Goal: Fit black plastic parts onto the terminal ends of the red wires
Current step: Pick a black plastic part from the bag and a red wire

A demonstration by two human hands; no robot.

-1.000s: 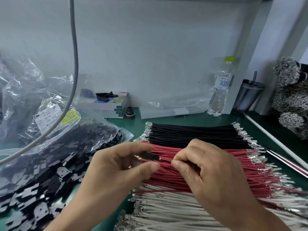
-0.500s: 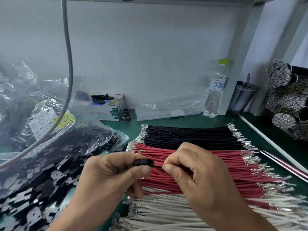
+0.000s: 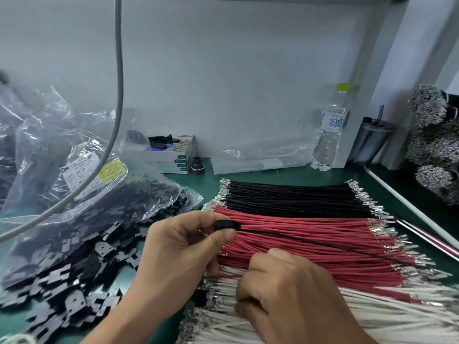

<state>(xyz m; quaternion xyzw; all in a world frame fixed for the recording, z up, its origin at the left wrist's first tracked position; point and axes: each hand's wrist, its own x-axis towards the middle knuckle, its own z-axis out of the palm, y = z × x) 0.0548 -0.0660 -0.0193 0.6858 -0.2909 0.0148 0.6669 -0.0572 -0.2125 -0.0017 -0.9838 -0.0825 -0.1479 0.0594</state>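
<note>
Evenly and softly lit, with only faint shadows. Glare on the plastic bags (image 3: 74, 170) at left. Slightly blurred at the right hand (image 3: 293, 299); straight lines bowed toward the edges.

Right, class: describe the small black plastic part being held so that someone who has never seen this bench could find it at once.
Start at the green bench, where black wires, red wires and white wires lie in bands. Over the red band's left end, the left hand pinches the black plastic part. Unlike the loose black parts heaped at left, it has a thin black wire trailing from it.
</note>
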